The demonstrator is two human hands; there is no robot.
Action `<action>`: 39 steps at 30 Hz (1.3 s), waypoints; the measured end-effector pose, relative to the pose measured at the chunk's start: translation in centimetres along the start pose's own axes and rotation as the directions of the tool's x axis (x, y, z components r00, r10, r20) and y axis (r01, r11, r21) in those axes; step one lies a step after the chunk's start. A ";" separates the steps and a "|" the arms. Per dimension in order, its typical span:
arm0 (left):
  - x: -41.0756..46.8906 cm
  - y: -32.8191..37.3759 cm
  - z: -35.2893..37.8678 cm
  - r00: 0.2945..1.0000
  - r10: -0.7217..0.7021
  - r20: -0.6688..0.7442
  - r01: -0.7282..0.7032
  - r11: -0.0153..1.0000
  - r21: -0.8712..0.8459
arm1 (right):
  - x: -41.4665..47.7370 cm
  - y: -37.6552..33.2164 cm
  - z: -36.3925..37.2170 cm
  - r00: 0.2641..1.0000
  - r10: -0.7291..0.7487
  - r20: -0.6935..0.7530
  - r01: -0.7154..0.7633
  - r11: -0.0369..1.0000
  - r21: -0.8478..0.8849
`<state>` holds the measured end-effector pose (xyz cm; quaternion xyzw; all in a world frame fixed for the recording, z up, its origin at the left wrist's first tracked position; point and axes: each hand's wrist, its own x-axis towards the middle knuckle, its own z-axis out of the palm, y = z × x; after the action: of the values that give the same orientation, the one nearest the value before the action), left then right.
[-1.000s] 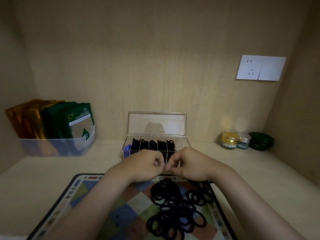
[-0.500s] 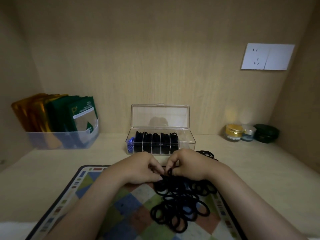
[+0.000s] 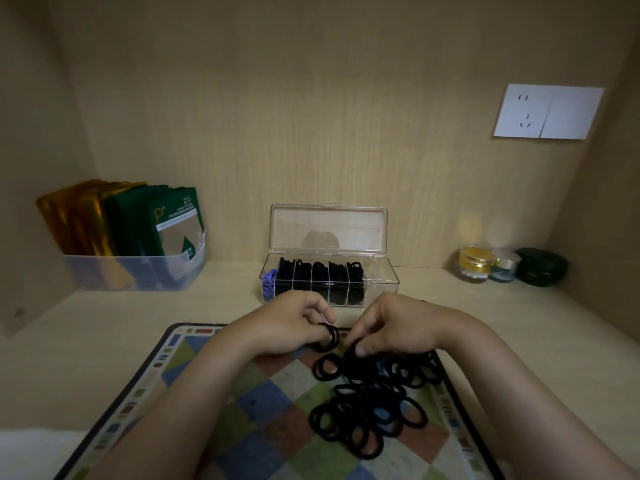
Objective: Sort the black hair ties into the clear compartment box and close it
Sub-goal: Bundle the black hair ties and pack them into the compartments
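Our left hand (image 3: 294, 327) pinches a few hair ties (image 3: 328, 337); our right hand (image 3: 391, 327) is closed on the pile (image 3: 370, 400) on the mat. The open box (image 3: 329, 278) lies straight ahead, just beyond both hands, its long axis running left to right.

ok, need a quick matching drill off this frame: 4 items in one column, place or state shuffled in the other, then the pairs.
Items:
1. clear box
2. loose hair ties
3. green packets
4. gold-lidded jar

Place or state:
A. heaped on the patterned mat
B. far right, at the back wall
C. lid up, most compartments holding black ties
D. standing in a plastic bin on the left

Pairs: 1-C, 2-A, 3-D, 4-B
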<state>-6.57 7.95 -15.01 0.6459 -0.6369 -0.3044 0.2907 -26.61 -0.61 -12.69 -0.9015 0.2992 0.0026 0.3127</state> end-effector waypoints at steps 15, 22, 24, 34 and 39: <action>0.5 0.3 0.9 0.969 -0.177 -0.170 0.095 0.910 -0.405 | -0.1 -0.3 -0.4 0.970 0.003 -0.243 0.044 0.981 0.190; 0.4 1.4 1.8 0.985 -0.170 -0.038 0.107 0.763 -0.638 | 0.2 -1.3 0.4 0.931 0.097 -0.353 0.095 0.868 0.488; 0.4 1.4 1.7 0.988 -0.155 0.003 0.111 0.689 -0.716 | 1.0 -1.1 1.1 0.906 0.133 -0.403 0.076 0.884 0.461; 0.5 0.4 0.7 0.994 -0.109 -0.008 0.084 0.813 -0.577 | 2.3 -0.5 2.1 0.878 0.040 -0.477 0.138 0.933 0.332; 0.5 0.2 0.1 0.968 -0.169 -0.188 0.063 0.881 -0.470 | 1.7 0.0 1.0 0.870 -0.004 -0.492 0.127 0.968 0.217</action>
<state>-6.78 7.48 -14.88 0.6259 -0.4698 -0.3890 0.4860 -25.01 -0.93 -13.79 -0.8376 0.3357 -0.2720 0.3343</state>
